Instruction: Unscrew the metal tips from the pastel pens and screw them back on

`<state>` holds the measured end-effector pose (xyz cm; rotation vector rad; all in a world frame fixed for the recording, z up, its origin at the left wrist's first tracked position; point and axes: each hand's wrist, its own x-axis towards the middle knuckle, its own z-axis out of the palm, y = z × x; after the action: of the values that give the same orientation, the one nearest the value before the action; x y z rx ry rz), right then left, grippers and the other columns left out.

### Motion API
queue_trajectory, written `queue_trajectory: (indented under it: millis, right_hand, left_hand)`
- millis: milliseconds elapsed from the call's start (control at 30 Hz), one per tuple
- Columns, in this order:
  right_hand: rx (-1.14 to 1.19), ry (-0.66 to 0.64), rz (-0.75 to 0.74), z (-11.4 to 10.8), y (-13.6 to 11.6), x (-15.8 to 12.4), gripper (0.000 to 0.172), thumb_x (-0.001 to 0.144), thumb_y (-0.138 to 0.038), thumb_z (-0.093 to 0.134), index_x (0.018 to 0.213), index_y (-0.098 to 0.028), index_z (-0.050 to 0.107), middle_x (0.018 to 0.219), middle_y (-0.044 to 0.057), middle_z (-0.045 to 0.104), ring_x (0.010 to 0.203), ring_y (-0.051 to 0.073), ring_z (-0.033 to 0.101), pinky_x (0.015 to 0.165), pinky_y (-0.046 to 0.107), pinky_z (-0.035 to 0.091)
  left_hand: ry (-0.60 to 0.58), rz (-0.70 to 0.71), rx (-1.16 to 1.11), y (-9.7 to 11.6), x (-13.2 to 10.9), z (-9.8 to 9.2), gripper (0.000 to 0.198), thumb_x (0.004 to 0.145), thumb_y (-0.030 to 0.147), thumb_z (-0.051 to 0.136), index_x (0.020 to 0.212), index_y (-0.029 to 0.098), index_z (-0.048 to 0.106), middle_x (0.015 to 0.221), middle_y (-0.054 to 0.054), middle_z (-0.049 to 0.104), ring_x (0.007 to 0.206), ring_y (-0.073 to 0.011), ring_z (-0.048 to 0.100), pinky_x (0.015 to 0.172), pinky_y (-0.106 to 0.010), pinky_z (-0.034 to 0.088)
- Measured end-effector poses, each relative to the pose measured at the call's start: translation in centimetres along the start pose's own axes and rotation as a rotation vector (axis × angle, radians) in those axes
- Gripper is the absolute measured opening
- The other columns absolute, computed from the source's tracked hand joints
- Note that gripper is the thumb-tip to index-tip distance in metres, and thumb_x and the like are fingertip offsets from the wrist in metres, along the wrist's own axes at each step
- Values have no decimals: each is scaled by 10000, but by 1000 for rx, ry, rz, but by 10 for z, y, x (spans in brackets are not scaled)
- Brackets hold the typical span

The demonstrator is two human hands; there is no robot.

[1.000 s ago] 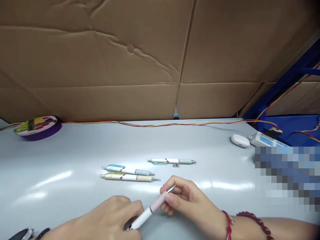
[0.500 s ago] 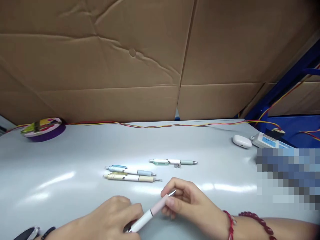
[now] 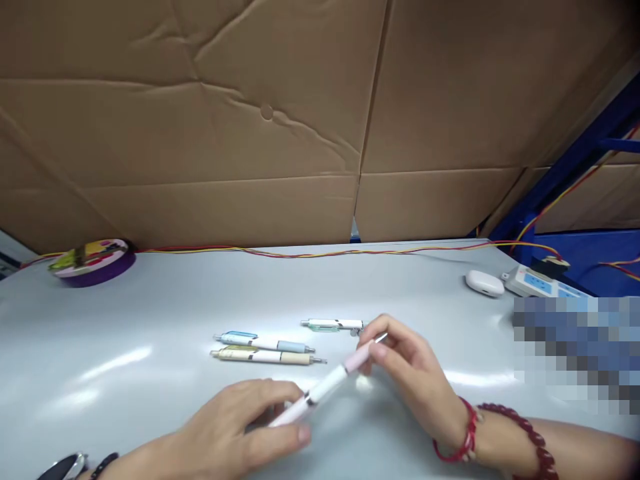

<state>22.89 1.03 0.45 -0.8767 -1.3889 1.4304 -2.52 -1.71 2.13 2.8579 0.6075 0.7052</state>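
As the pink pen (image 3: 327, 385) moves forward over the table (image 3: 150, 320), the left hand (image 3: 235, 430) grips its rear and the right hand (image 3: 410, 367) pinches its tip. The green pen (image 3: 333, 325) is now half hidden.

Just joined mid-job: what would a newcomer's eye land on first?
Both hands at bottom centre share one pink-and-white pen: the left hand grips its rear end, the right hand pinches its tip end. Beyond them three more pens lie on the grey table, before a brown cardboard wall.

The pink-and-white pen (image 3: 327, 387) sits tilted off the surface, its silver tip pointing to two o'clock and its rear toward eight.
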Motion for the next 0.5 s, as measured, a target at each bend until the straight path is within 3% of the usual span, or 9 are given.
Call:
queue_trajectory:
  millis: [100, 167, 333, 500]
  right_hand:
    - [-217, 170, -353, -23, 1, 19, 97, 900, -313, 548, 866, -224, 565, 802, 19, 633, 771, 163, 604, 706, 300, 496]
    - [-371, 166, -429, -34, 2, 31, 84, 893, -291, 554, 857, -218, 577, 819, 38, 640, 816, 194, 608, 747, 344, 487]
    - [-452, 202, -299, -43, 5, 44, 133, 891, -332, 543, 869, -205, 576, 852, 46, 635, 839, 198, 600, 759, 343, 475]
    - [-582, 37, -141, -42, 9, 47, 147, 901, -312, 499, 901, -186, 577, 900, 37, 626, 867, 187, 583, 777, 320, 452]
  left_hand:
    - [32, -62, 172, -11, -6, 2, 354, 912, 254, 410, 1261, 203, 380, 1197, -150, 500, 1041, -251, 552, 807, -301, 502]
    - [-1, -135, 302, -18, -8, 4, 338, 868, 143, 435, 1199, 204, 465, 1185, -142, 500, 1031, -263, 544, 787, -322, 503]
    - [16, -253, 480, -27, -7, 8, 214, 890, 180, 432, 1052, 197, 570, 1108, -121, 535, 971, -291, 544, 784, -397, 478]
    - [-81, -357, 368, -27, -7, 11, 163, 894, 221, 426, 963, 194, 572, 1105, -115, 508, 998, -293, 509, 781, -402, 474]
